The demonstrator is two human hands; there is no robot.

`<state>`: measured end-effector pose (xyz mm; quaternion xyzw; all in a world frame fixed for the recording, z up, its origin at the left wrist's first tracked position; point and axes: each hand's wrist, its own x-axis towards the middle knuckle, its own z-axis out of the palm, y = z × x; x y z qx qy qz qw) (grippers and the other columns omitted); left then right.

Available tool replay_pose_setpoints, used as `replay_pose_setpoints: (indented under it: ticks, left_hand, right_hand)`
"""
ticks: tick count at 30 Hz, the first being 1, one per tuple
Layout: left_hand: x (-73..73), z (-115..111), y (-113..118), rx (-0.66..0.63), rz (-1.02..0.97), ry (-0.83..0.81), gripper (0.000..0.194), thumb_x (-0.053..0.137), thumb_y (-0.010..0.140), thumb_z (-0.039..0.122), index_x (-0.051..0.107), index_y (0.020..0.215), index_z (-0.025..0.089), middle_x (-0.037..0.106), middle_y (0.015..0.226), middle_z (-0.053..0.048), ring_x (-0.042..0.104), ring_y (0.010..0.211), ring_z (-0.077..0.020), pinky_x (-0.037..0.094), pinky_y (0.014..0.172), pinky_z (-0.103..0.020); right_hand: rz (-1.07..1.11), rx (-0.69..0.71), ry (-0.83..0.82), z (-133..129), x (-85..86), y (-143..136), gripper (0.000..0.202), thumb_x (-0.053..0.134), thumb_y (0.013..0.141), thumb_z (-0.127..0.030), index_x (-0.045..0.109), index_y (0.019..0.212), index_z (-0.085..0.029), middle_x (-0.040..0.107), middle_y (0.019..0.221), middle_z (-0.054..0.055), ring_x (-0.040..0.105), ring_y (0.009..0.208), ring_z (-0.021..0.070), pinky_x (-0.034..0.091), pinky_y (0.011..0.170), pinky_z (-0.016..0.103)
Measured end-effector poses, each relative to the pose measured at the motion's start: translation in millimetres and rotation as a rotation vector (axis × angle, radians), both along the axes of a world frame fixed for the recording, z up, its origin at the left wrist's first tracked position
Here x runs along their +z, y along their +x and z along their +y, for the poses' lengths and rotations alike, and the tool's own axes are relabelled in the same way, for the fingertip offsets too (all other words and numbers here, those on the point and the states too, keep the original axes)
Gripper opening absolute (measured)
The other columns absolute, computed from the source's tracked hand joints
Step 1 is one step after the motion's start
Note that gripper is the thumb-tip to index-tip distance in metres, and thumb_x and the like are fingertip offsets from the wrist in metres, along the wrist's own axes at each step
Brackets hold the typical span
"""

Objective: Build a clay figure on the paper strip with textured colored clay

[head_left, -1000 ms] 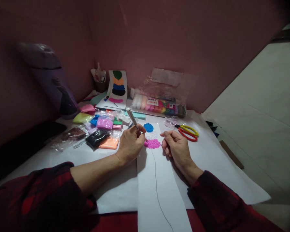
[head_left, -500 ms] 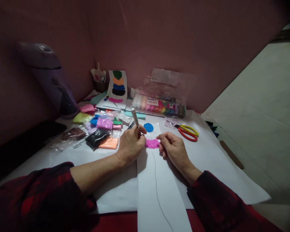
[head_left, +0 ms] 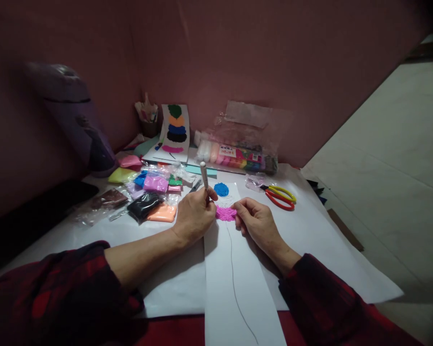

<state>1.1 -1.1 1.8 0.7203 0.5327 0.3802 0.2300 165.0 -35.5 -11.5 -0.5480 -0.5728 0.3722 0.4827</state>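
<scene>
Head view: left hand (head_left: 194,217) grips pen (head_left: 204,176), tip hidden; right hand (head_left: 260,225) pinched at pink patch (head_left: 225,214), contents unclear. Patch on paper (head_left: 220,283). Likely detailing patch; calls for light, steady touch.

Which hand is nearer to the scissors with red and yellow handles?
Right. The right hand is to the left of the scissors, at the pink patch; the left hand, holding a pen-like tool, is farther off, at the patch's other side.
</scene>
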Motion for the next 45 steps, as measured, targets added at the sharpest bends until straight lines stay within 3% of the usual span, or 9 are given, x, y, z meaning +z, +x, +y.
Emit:
replay_pose_setpoints:
  ticks: [11, 45]
  left_hand:
    - [3.6, -3.2, 0.2, -0.059, 0.028, -0.031, 0.019, 0.048, 0.072, 0.008, 0.06, 0.08, 0.02, 0.059, 0.063, 0.001, 0.055, 0.06, -0.0139, 0.04, 0.057, -0.025]
    - [2.8, -1.3, -0.2, 0.039, 0.194, 0.065, 0.022, 0.047, 0.074, 0.009, 0.062, 0.086, 0.021, 0.068, 0.076, -0.004, 0.063, 0.074, -0.0217, 0.044, 0.066, -0.032]
  right_hand:
    - [-0.012, -0.001, -0.002, -1.5, -0.5, 0.3, 0.023, 0.057, 0.087, -0.035, 0.059, 0.074, -0.017, 0.053, 0.048, -0.005, 0.042, 0.034, 0.0059, 0.033, 0.034, 0.018]
    - [-0.109, 0.012, 0.01, -2.5, 0.6, 0.5, 0.024, 0.055, 0.089, -0.035, 0.059, 0.072, -0.018, 0.054, 0.05, -0.004, 0.043, 0.039, 0.0076, 0.035, 0.041, 0.021]
